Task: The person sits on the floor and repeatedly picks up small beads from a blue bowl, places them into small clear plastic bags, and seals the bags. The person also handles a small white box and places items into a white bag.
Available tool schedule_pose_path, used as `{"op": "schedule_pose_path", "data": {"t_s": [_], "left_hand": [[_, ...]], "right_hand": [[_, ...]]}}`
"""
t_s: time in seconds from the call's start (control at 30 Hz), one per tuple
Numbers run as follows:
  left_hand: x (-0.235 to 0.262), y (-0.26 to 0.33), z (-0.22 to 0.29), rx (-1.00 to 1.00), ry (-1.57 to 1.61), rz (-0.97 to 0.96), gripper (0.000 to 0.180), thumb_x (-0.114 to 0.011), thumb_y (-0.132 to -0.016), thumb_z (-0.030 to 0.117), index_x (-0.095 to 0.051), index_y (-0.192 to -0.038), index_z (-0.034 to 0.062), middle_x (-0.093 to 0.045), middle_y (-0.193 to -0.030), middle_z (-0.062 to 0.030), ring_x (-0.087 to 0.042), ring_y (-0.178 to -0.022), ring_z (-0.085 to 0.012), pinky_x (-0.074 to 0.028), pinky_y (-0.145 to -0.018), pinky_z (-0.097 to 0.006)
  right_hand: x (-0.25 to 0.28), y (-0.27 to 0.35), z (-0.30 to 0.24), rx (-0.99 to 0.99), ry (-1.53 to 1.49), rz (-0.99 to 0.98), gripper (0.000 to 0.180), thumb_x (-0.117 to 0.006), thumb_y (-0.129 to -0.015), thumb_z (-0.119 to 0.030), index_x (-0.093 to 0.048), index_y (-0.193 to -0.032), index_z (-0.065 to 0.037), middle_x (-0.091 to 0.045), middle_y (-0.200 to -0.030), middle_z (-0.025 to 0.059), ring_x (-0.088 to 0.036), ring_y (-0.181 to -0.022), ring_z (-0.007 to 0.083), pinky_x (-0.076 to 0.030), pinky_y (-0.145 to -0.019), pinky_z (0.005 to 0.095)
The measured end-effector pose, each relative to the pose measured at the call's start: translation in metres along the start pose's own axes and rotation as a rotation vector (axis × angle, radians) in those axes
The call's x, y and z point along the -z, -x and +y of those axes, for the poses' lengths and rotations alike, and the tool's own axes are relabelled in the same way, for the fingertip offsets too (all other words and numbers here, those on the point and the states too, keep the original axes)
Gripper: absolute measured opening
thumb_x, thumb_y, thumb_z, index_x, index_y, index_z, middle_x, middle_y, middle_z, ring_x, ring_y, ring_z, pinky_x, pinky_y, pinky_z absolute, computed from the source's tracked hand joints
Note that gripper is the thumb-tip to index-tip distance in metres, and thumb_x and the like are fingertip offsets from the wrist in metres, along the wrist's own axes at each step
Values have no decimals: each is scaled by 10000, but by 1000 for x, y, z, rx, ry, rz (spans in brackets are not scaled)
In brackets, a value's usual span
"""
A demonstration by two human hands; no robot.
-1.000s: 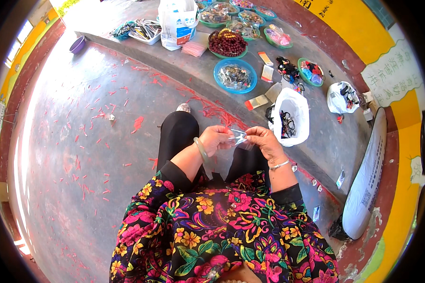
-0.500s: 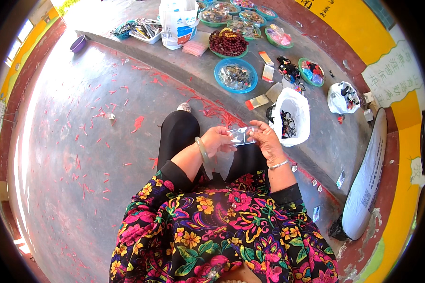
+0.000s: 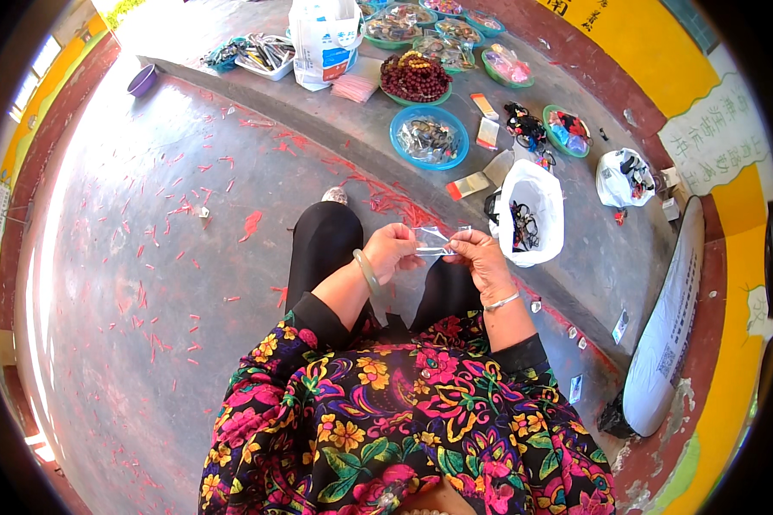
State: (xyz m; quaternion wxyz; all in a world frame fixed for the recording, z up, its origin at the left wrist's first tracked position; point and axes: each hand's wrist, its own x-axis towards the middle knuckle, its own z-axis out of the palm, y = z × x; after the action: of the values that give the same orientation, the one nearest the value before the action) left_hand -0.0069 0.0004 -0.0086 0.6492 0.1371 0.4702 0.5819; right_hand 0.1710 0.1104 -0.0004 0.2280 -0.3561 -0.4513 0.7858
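Note:
Between my two hands, above my knees, a small clear plastic bag (image 3: 432,239) is stretched. My left hand (image 3: 392,250) pinches one end of it, and my right hand (image 3: 479,257) pinches the other end between thumb and fingers. Glare on the plastic hides whether anything is inside. Just right of my right hand stands a white plastic-lined container (image 3: 543,215) with dark corded items in it. Beyond my hands, on the raised step, is a blue basin (image 3: 429,137) of small, shiny packed pieces.
Farther back are a basket of dark red beads (image 3: 414,79), a white sack (image 3: 325,43) and a tray of pens (image 3: 266,56). A white bag of small items (image 3: 624,178) sits at right. Red scraps (image 3: 395,202) litter the floor along the step; a purple bowl (image 3: 143,80) lies far left.
My right hand has moved slightly down and left, its fingers now closed in a pinch. The clear bag is pulled flatter between both hands.

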Motion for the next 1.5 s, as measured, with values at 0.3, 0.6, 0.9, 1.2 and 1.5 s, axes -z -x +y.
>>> {"op": "schedule_pose_path", "data": {"t_s": [0.3,0.6,0.9,1.2,1.5], "left_hand": [[-5,-1,1,-43,-330,136,149,-628,-741,28,-485,-755,64,-584,-686,-51,-604,-548,-131,-486,-473,-230],[-13,7,1,-129,-739,134,132,-634,-730,38,-530,-806,5,-584,-676,-51,-591,-552,-117,-482,-478,-246],[-12,6,2,-224,-933,218,137,-653,-725,47,-533,-779,11,-595,-660,-77,-596,-582,-131,-490,-501,-270],[-6,2,-7,-348,-932,148,140,-652,-742,78,-556,-814,5,-602,-681,-68,-593,-602,-121,-481,-515,-264],[-5,-1,-7,-420,-703,81,178,-655,-774,115,-589,-895,2,-626,-788,-86,-585,-670,-117,-488,-572,-272]], "right_hand": [[-44,26,-36,803,1081,2,316,-617,-703,-14,-598,-1008,-93,-571,-802,61,-584,-768,187,-441,-681,316],[-53,18,-27,923,1653,-315,153,-581,-700,-68,-561,-844,-116,-580,-730,26,-576,-713,212,-382,-625,351],[-54,17,-19,964,1756,-290,77,-571,-687,-69,-506,-700,-107,-518,-558,37,-559,-580,230,-382,-578,352],[-48,17,-13,887,1872,-252,51,-546,-707,-108,-549,-657,-118,-544,-521,59,-564,-505,241,-398,-499,361],[-43,17,-10,552,1661,-164,144,-550,-744,-175,-626,-687,-66,-598,-605,145,-604,-595,293,-457,-570,385]]}}
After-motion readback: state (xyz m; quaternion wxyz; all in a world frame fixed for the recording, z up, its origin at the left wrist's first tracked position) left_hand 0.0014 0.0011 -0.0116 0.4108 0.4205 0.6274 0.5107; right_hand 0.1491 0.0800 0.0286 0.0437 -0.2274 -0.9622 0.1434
